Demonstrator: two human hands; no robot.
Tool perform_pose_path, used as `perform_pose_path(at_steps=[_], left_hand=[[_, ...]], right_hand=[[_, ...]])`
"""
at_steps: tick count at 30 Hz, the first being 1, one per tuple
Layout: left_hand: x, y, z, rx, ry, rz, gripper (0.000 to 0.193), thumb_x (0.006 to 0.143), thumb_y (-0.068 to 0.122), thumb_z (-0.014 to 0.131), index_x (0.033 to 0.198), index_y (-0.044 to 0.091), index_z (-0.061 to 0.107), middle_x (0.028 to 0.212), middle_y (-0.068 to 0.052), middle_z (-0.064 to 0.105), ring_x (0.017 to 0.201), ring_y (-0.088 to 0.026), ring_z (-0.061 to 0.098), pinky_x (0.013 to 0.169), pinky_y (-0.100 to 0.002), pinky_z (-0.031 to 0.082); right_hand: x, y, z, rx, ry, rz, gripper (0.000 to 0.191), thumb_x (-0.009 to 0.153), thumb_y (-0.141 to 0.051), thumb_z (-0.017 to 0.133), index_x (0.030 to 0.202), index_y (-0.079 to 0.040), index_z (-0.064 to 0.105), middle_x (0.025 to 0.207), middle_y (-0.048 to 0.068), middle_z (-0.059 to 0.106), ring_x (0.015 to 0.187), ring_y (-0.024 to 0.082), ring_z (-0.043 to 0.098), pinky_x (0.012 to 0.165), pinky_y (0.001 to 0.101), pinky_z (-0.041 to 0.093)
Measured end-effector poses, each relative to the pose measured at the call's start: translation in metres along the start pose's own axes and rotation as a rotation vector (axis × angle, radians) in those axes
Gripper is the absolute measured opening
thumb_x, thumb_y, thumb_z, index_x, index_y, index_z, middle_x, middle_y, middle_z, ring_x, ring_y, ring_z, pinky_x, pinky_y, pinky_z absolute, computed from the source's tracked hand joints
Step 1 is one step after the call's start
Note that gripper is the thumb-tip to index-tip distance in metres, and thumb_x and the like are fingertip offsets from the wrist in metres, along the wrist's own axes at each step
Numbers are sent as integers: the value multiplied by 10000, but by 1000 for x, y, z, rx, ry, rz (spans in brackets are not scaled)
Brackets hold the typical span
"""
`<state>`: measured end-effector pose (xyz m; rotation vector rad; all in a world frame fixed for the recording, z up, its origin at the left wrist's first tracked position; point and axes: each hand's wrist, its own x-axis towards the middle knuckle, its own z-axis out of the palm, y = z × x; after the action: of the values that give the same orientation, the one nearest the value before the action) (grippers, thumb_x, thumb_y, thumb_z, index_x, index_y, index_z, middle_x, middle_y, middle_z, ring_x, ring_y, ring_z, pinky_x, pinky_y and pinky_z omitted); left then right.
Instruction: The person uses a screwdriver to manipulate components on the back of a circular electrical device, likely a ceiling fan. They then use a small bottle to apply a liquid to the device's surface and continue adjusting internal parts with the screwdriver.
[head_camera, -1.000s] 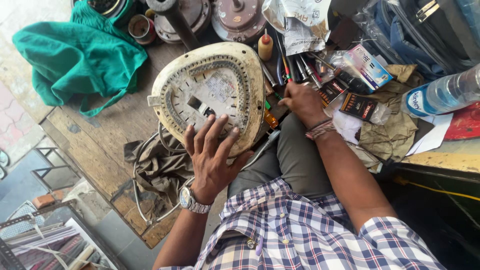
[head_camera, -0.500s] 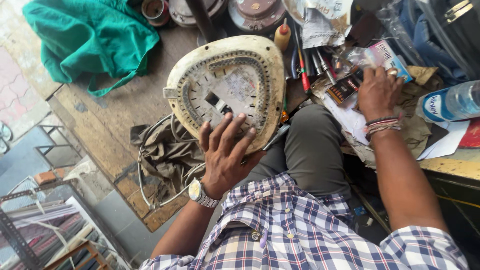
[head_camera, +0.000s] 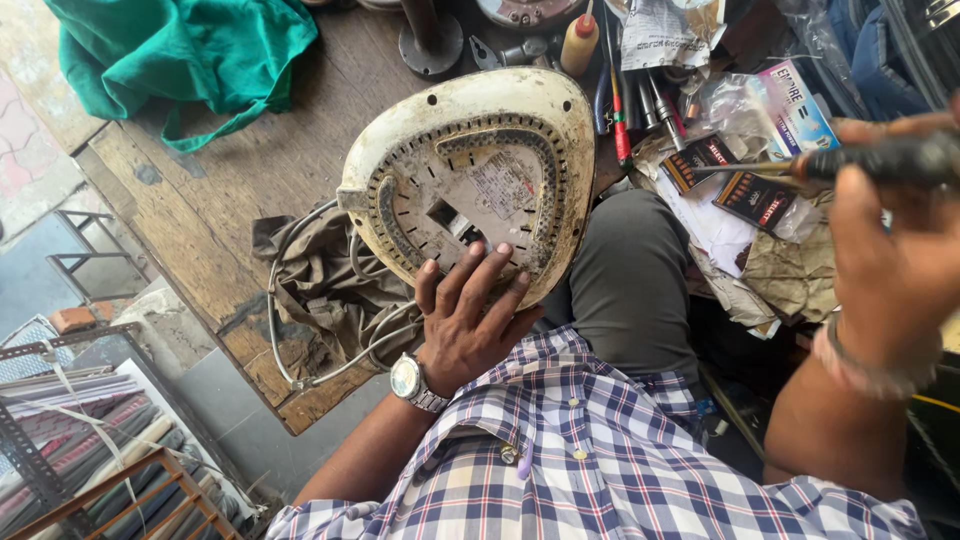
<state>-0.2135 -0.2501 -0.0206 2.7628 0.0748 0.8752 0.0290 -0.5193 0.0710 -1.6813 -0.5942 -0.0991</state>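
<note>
— What is the left hand (head_camera: 468, 325) doing?

— It lies spread, fingers fanned and pressed flat on the near rim of the iron's base (head_camera: 470, 185), which rests soleplate-down side hidden, its dirty cream underside facing up, propped on the person's knee at the near edge of the workbench (head_camera: 230, 200).

— And the right hand (head_camera: 890, 270)?

— Raised near the camera, closed around the dark handle of a screwdriver (head_camera: 850, 160), shaft pointing left over the small boxes at the bench's right side.

— How would that base handle?

— Stiff and fairly heavy, I'd judge; a rigid shell with a grimy, perhaps slick surface. The broad rim gives the best hold, away from the open slot in the middle.

— What surrounds it?

— A grey cord (head_camera: 300, 330) loops over a brown rag (head_camera: 320, 290) just left of the hand. A green cloth (head_camera: 180, 50) lies at the far left corner, and more screwdrivers (head_camera: 620, 110) sit beyond the base.
</note>
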Motion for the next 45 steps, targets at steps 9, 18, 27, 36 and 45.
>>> perform_pose_path(at_steps=[9,18,27,36,45], left_hand=[[5,1,-4,-3,-12,-8,486,950,485,824,1326,212,682,1535,-64,521,1461,-263,433,1253,-536,175],[7,-1,-3,-14,-10,-8,499,949,478,827,1340,208,675,1536,-72,519,1465,-268,432,1252,-539,175],[7,-2,-2,-9,-23,-4,513,959,516,802,1351,219,655,1548,-65,502,1476,-256,411,1261,-530,159],[15,-4,-6,-58,-43,-25,498,960,480,811,1338,194,657,1548,-80,512,1480,-269,414,1264,-529,154],[62,-31,-9,-94,-40,-69,532,859,459,839,1270,159,682,1513,-93,526,1452,-319,448,1254,-556,175]], right_hand=[[-50,-67,21,8,-69,-232,420,1124,38,719,1459,-4,470,1253,237,597,1108,310,708,1002,427,597],[-41,-62,23,-66,-192,-333,642,1093,-43,777,1601,-78,385,1229,244,657,1130,295,721,1002,423,619],[-31,-88,45,-63,-335,-340,639,1018,-114,752,1564,-140,421,1244,194,652,1181,304,720,1005,418,652],[7,-125,63,-352,-638,-623,571,949,-137,687,1419,-79,368,1217,219,579,1147,346,677,885,391,614],[79,-99,106,-163,-533,-627,308,1129,-150,543,1411,-37,488,1285,164,628,1029,188,723,887,281,631]])
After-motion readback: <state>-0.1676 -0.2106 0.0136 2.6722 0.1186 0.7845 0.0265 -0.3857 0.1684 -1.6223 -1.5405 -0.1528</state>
